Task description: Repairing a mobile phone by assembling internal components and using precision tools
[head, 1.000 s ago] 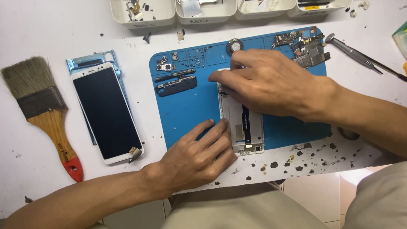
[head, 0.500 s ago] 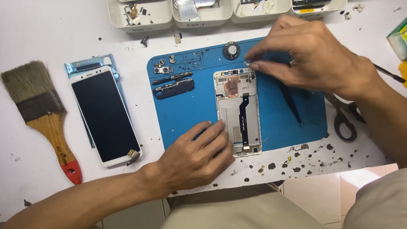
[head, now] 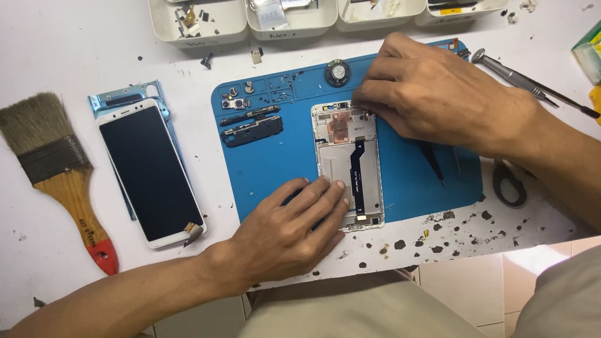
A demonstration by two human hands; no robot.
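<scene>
An opened phone frame (head: 347,165) with a copper patch and a black flex strip lies upright on a blue work mat (head: 271,164). My left hand (head: 288,232) lies flat on the mat, its fingertips pressing the frame's lower left edge. My right hand (head: 446,98) reaches in from the right with curled fingers, the tips meeting at the frame's top right corner. Whether anything is pinched between them is hidden. A black pointed tool (head: 432,161) lies on the mat under my right wrist.
Left of the mat lie a white phone screen (head: 150,171) and a wooden paintbrush (head: 61,168). Small parts (head: 252,130) and a round speaker (head: 337,73) sit on the mat's top. White parts trays (head: 198,29) line the back. Tweezers (head: 532,83) and scissors (head: 508,180) lie to the right.
My right hand lifted off the phone frame, went to the mat's upper right corner, then came back down to the frame's top right corner. My left hand stayed on the lower left edge.
</scene>
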